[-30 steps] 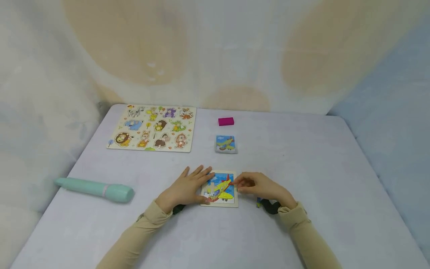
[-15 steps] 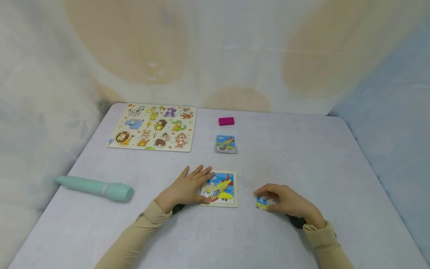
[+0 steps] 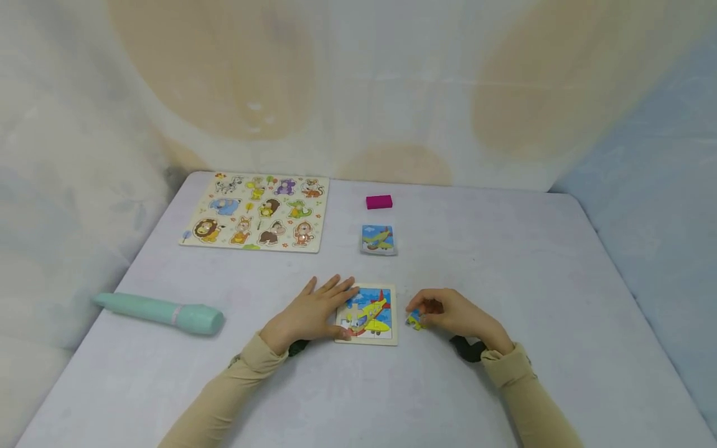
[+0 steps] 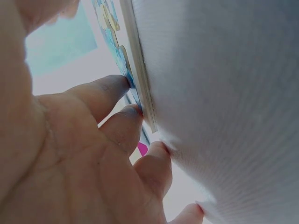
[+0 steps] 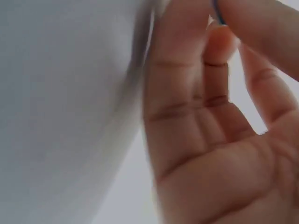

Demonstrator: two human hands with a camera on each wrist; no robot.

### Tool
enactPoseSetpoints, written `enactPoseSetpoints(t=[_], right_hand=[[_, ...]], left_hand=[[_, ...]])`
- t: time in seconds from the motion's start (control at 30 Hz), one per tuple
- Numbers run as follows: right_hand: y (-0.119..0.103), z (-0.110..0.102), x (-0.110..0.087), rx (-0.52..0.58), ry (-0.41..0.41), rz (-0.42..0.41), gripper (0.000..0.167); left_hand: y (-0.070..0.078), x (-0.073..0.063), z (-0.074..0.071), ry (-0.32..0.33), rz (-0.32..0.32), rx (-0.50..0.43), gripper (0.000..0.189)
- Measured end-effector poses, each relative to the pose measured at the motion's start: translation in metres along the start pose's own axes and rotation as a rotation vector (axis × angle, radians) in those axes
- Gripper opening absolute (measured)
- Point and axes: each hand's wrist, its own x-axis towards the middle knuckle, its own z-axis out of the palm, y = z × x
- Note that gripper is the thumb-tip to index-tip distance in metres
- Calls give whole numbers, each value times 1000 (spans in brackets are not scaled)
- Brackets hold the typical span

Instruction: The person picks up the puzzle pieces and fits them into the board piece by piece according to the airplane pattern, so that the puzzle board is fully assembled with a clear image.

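A square wooden jigsaw puzzle [image 3: 370, 311] with a yellow airplane picture lies in front of the person, a gap showing in its left part. The left hand [image 3: 313, 316] rests on its left side, fingers spread; in the left wrist view, fingertips touch the puzzle's framed edge [image 4: 140, 70]. Just right of the frame, the right hand [image 3: 456, 316] pinches a blue and yellow puzzle piece [image 3: 414, 320] between thumb and fingers. Only a thin blue edge of that piece [image 5: 217, 13] shows in the right wrist view, the rest hidden by the fingers.
Behind the puzzle lie a small airplane picture square [image 3: 378, 239] and a magenta block [image 3: 379, 202]. An animal peg board [image 3: 254, 213] is at the back left. A mint-green microphone-shaped object [image 3: 162, 313] lies on the left of the white-covered table [image 3: 538, 280].
The right hand went from the puzzle's right edge to a piece lying on the table, took it up, and moved it left toward the frame. The left hand stayed put.
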Motion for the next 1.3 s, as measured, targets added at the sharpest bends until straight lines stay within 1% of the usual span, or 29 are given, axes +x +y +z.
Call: enactPoseSetpoints(t=[0.17,0.27,0.33,0.4,0.53,0.6,0.77,0.87,0.97,1.1,1.23,1.3], right_hand=[[-24,8,40,43,-19,-23,25],[-38,17,62,60,-46,-25,21],[-44,24,74,81,-69,-7,17],[-50,30,81,83,-70,7,13],[-55,35,88,62,-32,32,13],[-56,33,88,46,-23,39,15],[-58,30,90,78,-54,40,20],[-63,34,94,85,-75,15,21],[-66,39,99,35,-67,-6,22],[-70,45,102,-58,-23,-13,22],[-73,48,104,-110,10,-12,24],[-72,49,105,-112,23,-8,24]], left_hand=[[-1,0,2,-3,-19,3,93],[-1,1,2,3,-24,-2,96],[0,1,2,-2,-24,-10,97],[0,1,2,-7,-16,-12,97],[1,0,0,-13,-22,8,98],[0,0,0,-10,-42,23,101],[-1,0,2,0,-96,39,108],[-2,0,3,-3,-108,42,108],[-3,1,3,-2,-98,25,107],[-3,2,2,-2,-83,14,108],[-4,1,0,0,-85,22,109],[-4,1,-1,-2,-87,22,108]])
